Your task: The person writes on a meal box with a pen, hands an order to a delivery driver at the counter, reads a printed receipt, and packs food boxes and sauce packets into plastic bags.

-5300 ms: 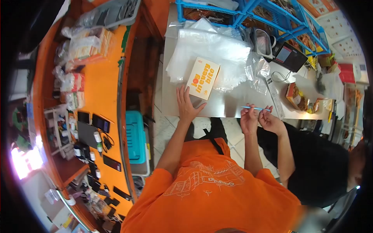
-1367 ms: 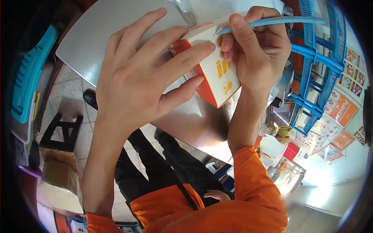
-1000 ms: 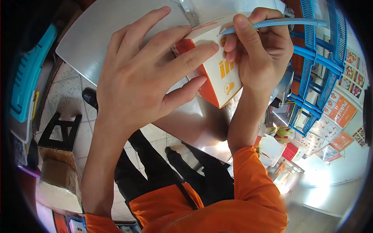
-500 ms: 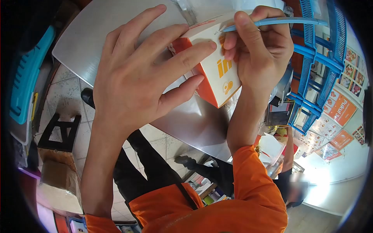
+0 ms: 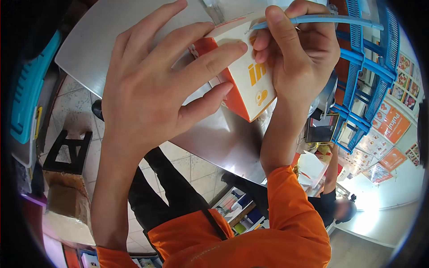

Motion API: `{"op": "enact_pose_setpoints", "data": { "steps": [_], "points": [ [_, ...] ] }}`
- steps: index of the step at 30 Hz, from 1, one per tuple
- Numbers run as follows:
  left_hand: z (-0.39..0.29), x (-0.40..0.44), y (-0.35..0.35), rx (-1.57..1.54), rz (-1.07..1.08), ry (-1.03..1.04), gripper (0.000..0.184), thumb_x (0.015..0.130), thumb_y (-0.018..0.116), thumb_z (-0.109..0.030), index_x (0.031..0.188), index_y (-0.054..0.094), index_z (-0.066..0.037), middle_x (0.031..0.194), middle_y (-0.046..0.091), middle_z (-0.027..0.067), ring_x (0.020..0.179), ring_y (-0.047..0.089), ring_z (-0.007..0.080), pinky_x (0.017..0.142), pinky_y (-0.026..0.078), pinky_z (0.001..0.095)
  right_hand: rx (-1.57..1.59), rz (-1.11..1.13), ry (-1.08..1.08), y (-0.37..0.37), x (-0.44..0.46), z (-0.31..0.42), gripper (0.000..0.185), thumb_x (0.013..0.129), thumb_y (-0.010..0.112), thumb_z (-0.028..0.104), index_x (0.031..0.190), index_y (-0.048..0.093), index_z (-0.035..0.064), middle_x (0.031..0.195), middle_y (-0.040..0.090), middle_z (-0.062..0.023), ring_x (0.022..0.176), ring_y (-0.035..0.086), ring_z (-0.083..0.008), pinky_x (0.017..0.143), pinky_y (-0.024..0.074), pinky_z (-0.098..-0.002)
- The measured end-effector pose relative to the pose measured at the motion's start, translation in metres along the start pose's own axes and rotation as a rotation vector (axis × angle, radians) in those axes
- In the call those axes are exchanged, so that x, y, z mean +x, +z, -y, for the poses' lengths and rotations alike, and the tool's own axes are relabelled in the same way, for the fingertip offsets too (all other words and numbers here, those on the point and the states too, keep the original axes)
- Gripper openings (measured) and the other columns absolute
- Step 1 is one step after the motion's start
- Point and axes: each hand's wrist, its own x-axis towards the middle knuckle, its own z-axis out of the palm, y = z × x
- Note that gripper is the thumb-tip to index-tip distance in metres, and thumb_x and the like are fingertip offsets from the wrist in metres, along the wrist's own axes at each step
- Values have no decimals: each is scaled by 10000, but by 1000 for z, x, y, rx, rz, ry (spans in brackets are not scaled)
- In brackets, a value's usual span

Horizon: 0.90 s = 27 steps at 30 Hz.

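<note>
A white and orange food carton (image 5: 248, 91) with a yellow "in" and a small drumstick print sits on the metal table. My left hand (image 5: 152, 82) is spread over its side, with the fingers apart and a fingertip resting on the white face. A slim light-blue pen (image 5: 337, 19) is pinched between the thumb and fingers of my right hand (image 5: 304, 60). Its tip touches the carton near the top edge, beside a few small handwritten marks. The side of my right hand leans against the carton.
The steel tabletop (image 5: 105, 40) runs beneath the carton. Blue plastic racks (image 5: 371, 67) stand to the right. A co-worker (image 5: 328, 205) is at the lower right near an open white box (image 5: 310, 167). A black-topped stool (image 5: 69, 152) stands at left.
The pen tip has shifted slightly left and up along the handwriting, where the marks look a little longer. The co-worker's legs and head have moved a bit.
</note>
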Motion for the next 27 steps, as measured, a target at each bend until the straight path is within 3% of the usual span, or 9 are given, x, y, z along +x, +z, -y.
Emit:
{"op": "enact_pose_setpoints", "data": {
  "steps": [5,11,16,27],
  "points": [
    [-5,2,-4,-33,18,-43,441,692,769,-283,1130,728,-245,1157,670,45,1211,539,340,971,441,425,123,-6,-34,-1,3,-8,124,903,635,-29,899,518,15,581,612,-75,428,549,-92,382,400,-188],
    [18,-5,11,19,-63,124,448,689,774,-279,1133,727,-248,1156,670,44,1210,540,339,975,435,422,34,44,-35,-3,3,-4,116,907,628,-26,892,519,13,584,614,-84,432,554,-94,380,403,-188],
    [-4,1,-3,-18,28,-29,457,682,777,-272,1135,726,-249,1156,671,41,1214,538,335,973,436,420,9,-37,18,2,1,2,116,905,629,-28,888,522,10,583,612,-89,431,555,-97,382,412,-194],
    [-3,1,-3,-30,18,-36,441,689,771,-272,1127,732,-248,1160,672,44,1217,536,342,970,441,422,86,15,-104,-1,3,-9,103,906,612,-48,890,525,6,595,616,-94,443,563,-102,392,436,-205]
  ]
}}
